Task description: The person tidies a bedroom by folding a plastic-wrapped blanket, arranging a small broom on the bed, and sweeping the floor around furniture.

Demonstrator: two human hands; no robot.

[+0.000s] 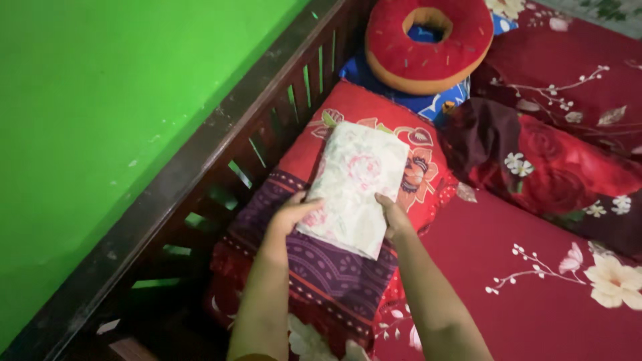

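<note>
The left hand (294,212) grips the near left edge of a folded pale floral cloth (354,184), fingers curled onto its top, and the right hand (391,215) pinches the near right edge in the same way. The cloth lies flat on top of a pile: a purple patterned cloth (321,267) beneath it and a red floral pillow (401,144) under that, close beside the dark wooden headboard (221,154) of the bed.

The pile looks soft and uneven, so the folded cloth could slide toward the slats and drop through a gap if pushed that way (the gaps sit just to its left). A tug on one edge alone could also open the folds. Farther off, a red ring cushion (428,40) rests near the corner, and the red flowered bedsheet (535,281) spreads to the right.
</note>
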